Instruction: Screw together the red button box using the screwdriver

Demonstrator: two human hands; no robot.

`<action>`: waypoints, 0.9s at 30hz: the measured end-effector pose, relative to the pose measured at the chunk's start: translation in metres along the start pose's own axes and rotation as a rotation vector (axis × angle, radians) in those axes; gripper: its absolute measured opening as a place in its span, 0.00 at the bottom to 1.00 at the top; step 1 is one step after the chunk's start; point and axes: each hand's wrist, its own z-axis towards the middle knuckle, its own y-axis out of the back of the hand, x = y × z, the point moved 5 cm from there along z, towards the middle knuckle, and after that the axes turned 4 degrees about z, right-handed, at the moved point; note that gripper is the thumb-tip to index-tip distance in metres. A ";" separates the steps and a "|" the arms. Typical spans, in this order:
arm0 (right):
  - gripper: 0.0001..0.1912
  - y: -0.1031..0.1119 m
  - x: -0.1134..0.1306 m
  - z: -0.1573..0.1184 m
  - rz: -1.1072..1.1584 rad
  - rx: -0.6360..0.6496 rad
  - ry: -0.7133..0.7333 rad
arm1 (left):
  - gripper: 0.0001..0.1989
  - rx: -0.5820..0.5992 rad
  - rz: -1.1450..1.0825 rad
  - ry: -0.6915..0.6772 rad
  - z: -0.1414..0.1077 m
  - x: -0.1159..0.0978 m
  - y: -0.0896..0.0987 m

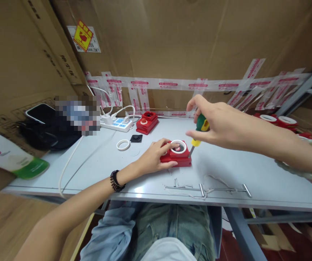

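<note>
A red box-shaped housing [182,160] lies on the table, with a white ring [184,148] around a dark round centre on its top. My left hand [158,154] holds the housing down from the left, one fingertip on the round centre and the thumb along the near side. Above the housing's right end, my right hand [215,117] has its fingers around the handle of a green and yellow screwdriver [203,124]. The tilted shaft reaches down to the housing's right corner. Whether the tip sits in a screw is too small to tell.
Several loose screws [176,182] and a metal T-bar with string [221,189] lie near the front edge. Farther back are a loose white ring [123,149], a black square part [136,138], another red housing [147,125] and a power strip [120,125]. Cardboard [172,43] stands behind.
</note>
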 end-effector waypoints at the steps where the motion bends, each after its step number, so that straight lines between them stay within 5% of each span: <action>1: 0.23 0.000 -0.001 0.000 0.003 -0.004 -0.014 | 0.28 0.000 -0.002 -0.001 0.000 0.000 0.000; 5: 0.25 -0.002 0.004 0.001 0.026 0.070 0.048 | 0.28 0.000 -0.002 0.002 0.000 0.001 -0.001; 11: 0.10 -0.001 0.001 0.004 -0.015 0.036 0.005 | 0.28 -0.003 -0.010 -0.005 -0.001 0.001 0.000; 15: 0.20 -0.001 -0.001 0.003 0.026 0.040 0.035 | 0.28 -0.007 -0.010 -0.004 -0.001 0.001 0.000; 27: 0.21 0.006 0.003 -0.002 0.107 -0.076 -0.017 | 0.28 -0.001 -0.003 0.000 0.000 0.000 0.001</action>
